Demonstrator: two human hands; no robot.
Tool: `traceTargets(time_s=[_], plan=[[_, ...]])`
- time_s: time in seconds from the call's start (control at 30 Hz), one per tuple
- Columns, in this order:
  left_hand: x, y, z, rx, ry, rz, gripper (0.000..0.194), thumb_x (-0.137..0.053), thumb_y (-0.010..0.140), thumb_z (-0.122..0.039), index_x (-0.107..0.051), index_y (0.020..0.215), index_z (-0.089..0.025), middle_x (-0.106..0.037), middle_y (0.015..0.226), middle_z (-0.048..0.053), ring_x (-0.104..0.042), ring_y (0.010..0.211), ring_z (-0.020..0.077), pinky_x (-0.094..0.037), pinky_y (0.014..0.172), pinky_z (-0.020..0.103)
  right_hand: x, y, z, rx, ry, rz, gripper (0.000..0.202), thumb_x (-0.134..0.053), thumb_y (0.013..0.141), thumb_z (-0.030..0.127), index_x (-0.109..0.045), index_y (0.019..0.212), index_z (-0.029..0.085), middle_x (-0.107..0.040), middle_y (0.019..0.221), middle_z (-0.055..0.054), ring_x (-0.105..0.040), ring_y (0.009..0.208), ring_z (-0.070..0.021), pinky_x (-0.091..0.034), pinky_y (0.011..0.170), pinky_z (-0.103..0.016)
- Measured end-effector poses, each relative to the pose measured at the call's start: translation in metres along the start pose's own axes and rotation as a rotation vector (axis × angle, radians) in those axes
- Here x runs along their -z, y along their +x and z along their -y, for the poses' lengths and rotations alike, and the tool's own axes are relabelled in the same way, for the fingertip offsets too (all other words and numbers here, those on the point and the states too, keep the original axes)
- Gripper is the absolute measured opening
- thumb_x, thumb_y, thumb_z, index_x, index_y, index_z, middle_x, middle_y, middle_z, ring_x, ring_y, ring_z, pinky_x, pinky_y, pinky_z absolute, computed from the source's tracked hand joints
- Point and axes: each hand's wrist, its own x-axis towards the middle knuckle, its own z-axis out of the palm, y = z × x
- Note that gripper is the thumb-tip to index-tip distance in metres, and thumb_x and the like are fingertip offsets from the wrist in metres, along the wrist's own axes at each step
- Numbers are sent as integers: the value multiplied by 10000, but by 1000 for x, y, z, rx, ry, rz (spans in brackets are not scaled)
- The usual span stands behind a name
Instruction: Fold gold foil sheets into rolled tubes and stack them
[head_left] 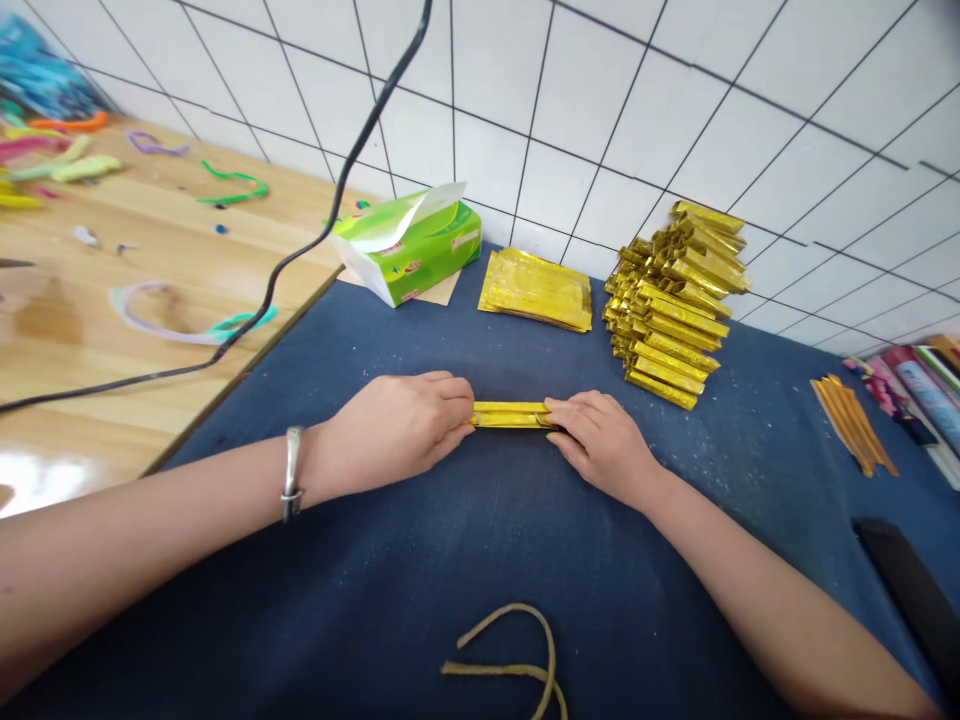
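Observation:
A narrow folded strip of gold foil paper [510, 414] lies crosswise on the dark blue table top, with one end in each hand. My left hand [409, 425], a silver bracelet on its wrist, pinches the strip's left end. The fingers of my right hand [596, 440] are closed on its right end. Behind the strip lies a flat stack of gold foil sheets [536, 288]. To the right of that stack rises a tall pile of folded gold paper pieces [675, 305].
A green tissue box [427, 245] stands by the tiled wall. A black cable [330, 215] hangs across the left side. Tan cord [551, 650] lies at the near edge. Orange strips [855, 425] and a black object [907, 590] are at right. Colourful scraps litter the wooden surface [142, 400].

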Motion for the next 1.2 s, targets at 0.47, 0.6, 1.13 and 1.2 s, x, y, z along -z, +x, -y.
traceTargets(time_s=[0.47, 0.6, 1.13, 1.2], plan=[[-6, 6, 1, 115, -94, -69, 206, -411, 856, -253, -584, 781, -169, -605, 892, 42, -566, 838, 158, -454, 742, 271, -4, 14, 9, -196, 245, -102, 125, -474, 852, 165, -576, 784, 186, -639, 914, -43, -548, 924, -166, -391, 862, -350], [-9, 10, 3, 153, -146, -78, 164, -459, 803, -214, -566, 690, -164, -592, 823, 33, -555, 784, 142, -454, 726, 254, -8, 19, 12, -291, 219, -89, 97, -503, 788, 134, -547, 719, 185, -607, 859, -34, -533, 867, -171, -384, 816, -340], [-8, 10, 7, 193, -240, -54, 48, -498, 799, -224, -527, 809, -186, -546, 807, 0, -510, 728, 129, -392, 660, 232, -11, 21, 12, -422, 198, -111, 72, -561, 742, 178, -492, 744, 198, -553, 815, -27, -490, 804, -178, -379, 752, -323], [-8, 9, 8, 170, -254, -46, 66, -490, 816, -222, -542, 842, -190, -553, 841, 3, -518, 765, 132, -397, 689, 234, -11, 20, 11, -427, 214, -125, 85, -572, 749, 184, -498, 786, 201, -553, 813, -22, -489, 803, -178, -383, 743, -318]])
